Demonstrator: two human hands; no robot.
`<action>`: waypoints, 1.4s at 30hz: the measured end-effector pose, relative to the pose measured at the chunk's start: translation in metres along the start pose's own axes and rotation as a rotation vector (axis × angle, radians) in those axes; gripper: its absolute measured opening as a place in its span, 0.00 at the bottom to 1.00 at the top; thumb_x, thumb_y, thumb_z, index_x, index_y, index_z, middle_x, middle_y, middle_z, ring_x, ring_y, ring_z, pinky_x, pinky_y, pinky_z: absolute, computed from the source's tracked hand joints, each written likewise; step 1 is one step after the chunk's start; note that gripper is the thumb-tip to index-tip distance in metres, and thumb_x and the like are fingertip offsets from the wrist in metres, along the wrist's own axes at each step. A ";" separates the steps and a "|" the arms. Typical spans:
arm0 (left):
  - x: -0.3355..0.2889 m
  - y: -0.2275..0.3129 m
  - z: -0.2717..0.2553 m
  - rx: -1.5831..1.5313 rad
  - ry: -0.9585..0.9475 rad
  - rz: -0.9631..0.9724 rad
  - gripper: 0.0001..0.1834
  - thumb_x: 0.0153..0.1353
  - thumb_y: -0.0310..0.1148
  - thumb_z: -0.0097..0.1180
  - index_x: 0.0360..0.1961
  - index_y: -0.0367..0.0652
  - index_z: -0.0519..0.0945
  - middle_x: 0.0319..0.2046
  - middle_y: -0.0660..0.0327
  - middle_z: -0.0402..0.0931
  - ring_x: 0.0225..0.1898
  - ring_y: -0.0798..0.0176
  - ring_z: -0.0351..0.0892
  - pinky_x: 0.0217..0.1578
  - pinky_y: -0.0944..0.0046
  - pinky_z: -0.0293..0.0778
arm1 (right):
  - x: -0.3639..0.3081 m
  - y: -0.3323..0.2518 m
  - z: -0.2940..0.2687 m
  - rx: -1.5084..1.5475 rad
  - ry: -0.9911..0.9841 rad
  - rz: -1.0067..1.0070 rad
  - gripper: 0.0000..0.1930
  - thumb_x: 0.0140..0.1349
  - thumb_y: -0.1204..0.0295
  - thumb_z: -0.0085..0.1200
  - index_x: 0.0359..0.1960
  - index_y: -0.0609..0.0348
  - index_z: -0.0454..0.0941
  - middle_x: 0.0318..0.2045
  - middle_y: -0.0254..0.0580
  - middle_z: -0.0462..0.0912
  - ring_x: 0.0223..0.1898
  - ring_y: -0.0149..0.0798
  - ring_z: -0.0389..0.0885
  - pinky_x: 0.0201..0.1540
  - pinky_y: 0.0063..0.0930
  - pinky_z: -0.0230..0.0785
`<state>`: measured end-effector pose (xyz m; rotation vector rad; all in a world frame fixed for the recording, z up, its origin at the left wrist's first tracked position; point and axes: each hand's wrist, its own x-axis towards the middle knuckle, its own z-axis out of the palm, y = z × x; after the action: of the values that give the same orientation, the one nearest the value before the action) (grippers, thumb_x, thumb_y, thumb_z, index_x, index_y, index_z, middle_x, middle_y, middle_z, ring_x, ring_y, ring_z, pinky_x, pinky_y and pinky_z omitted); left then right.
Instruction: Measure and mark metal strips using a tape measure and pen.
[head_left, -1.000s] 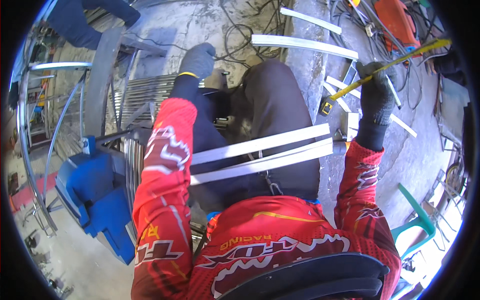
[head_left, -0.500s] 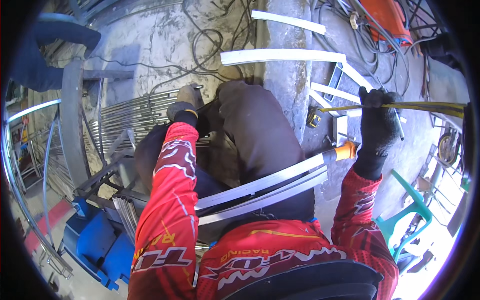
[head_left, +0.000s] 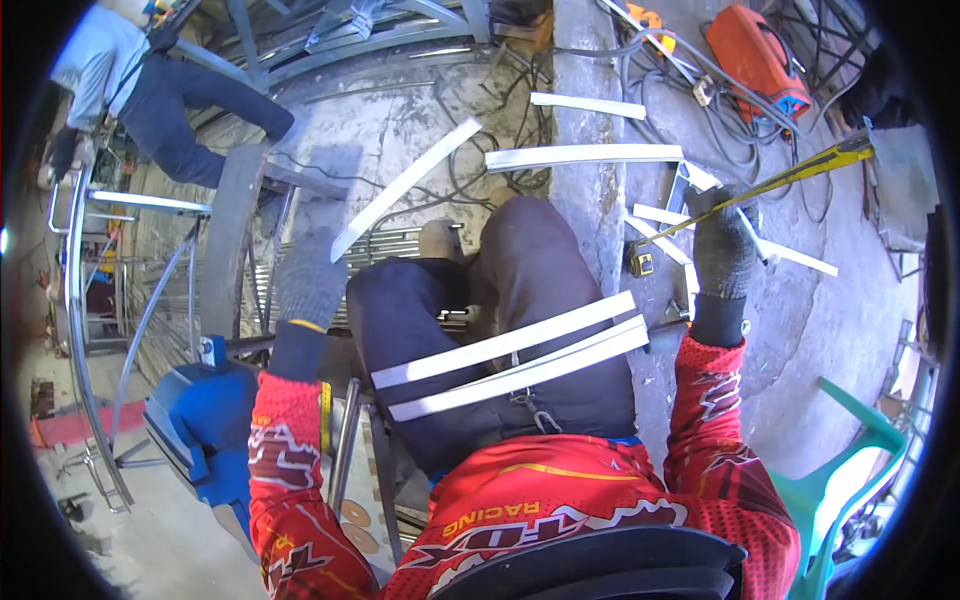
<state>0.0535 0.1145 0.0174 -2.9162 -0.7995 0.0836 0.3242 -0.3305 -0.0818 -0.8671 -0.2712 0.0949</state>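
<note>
My left hand, in a dark grey knit glove, is closed at the lower end of a pale metal strip that slants up and away over the floor. My right hand, gloved alike, is closed around the yellow tape measure blade. The blade runs from near the yellow and black tape measure case past the hand toward the upper right. Across my thighs lie two pale metal strips, side by side. The glove hides the fingertips of each hand.
More pale strips lie on the concrete beyond my knees, with steel tubes by my feet. An orange machine stands among cables at far right. A green plastic chair is at right, a blue machine at left. Another person works at far left.
My left hand has moved left from beside my foot, and a pale strip now shows in it. My right hand has shifted slightly left and down. The orange-ended thing below it is out of sight.
</note>
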 end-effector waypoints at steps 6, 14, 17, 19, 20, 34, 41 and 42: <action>-0.060 0.022 -0.012 -0.180 0.054 0.099 0.10 0.57 0.33 0.62 0.40 0.46 0.78 0.34 0.48 0.78 0.37 0.37 0.81 0.39 0.41 0.76 | -0.001 0.004 -0.019 0.085 -0.025 0.102 0.11 0.66 0.66 0.63 0.40 0.62 0.80 0.38 0.40 0.78 0.43 0.40 0.73 0.64 0.49 0.60; -0.092 0.043 0.007 -0.176 -0.147 0.151 0.13 0.58 0.38 0.63 0.43 0.50 0.78 0.38 0.50 0.79 0.40 0.39 0.83 0.41 0.42 0.78 | 0.001 0.005 -0.014 -0.023 -0.192 0.111 0.12 0.65 0.68 0.62 0.44 0.64 0.79 0.39 0.41 0.79 0.47 0.43 0.78 0.67 0.52 0.62; -0.083 0.047 -0.003 -0.310 -0.158 0.190 0.15 0.58 0.40 0.64 0.44 0.48 0.79 0.39 0.50 0.79 0.42 0.39 0.82 0.42 0.42 0.78 | -0.002 0.001 -0.007 -0.045 -0.162 0.107 0.12 0.65 0.68 0.62 0.43 0.64 0.79 0.39 0.42 0.79 0.47 0.43 0.78 0.66 0.52 0.63; -0.071 0.059 -0.007 -0.359 -0.204 0.172 0.17 0.58 0.43 0.66 0.44 0.46 0.80 0.39 0.49 0.80 0.43 0.40 0.82 0.42 0.43 0.78 | -0.001 0.004 -0.011 -0.070 -0.131 0.093 0.13 0.64 0.67 0.61 0.42 0.66 0.79 0.38 0.47 0.82 0.44 0.46 0.81 0.62 0.51 0.68; -0.063 0.070 -0.009 -0.357 -0.206 0.232 0.18 0.58 0.44 0.66 0.44 0.45 0.80 0.40 0.49 0.80 0.43 0.40 0.82 0.42 0.43 0.78 | 0.001 0.006 -0.011 -0.082 -0.122 0.086 0.14 0.64 0.66 0.60 0.42 0.66 0.80 0.37 0.49 0.84 0.43 0.47 0.83 0.59 0.50 0.71; 0.002 0.058 -0.084 -1.114 0.131 -0.095 0.12 0.65 0.38 0.64 0.39 0.40 0.81 0.24 0.59 0.75 0.23 0.62 0.74 0.29 0.59 0.72 | -0.009 0.006 0.001 -0.442 -0.110 -0.008 0.16 0.70 0.59 0.60 0.38 0.63 0.78 0.34 0.41 0.82 0.38 0.39 0.82 0.48 0.40 0.76; -0.046 0.064 -0.039 -2.207 0.284 -0.376 0.18 0.73 0.47 0.58 0.41 0.40 0.80 0.25 0.61 0.76 0.17 0.74 0.62 0.23 0.67 0.67 | -0.011 0.010 0.003 -0.523 -0.181 -0.047 0.17 0.71 0.58 0.59 0.40 0.63 0.78 0.36 0.45 0.83 0.38 0.39 0.80 0.52 0.38 0.73; -0.050 0.075 -0.028 -2.157 0.291 -0.438 0.20 0.73 0.48 0.56 0.42 0.39 0.80 0.26 0.60 0.78 0.17 0.74 0.62 0.23 0.67 0.67 | -0.011 0.011 0.001 -0.376 -0.180 -0.020 0.17 0.70 0.59 0.59 0.40 0.64 0.78 0.36 0.45 0.83 0.39 0.39 0.80 0.51 0.38 0.73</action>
<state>0.0502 0.0224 0.0367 -3.3919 -2.3723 -2.6557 0.3141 -0.3250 -0.0915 -1.2315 -0.4763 0.1049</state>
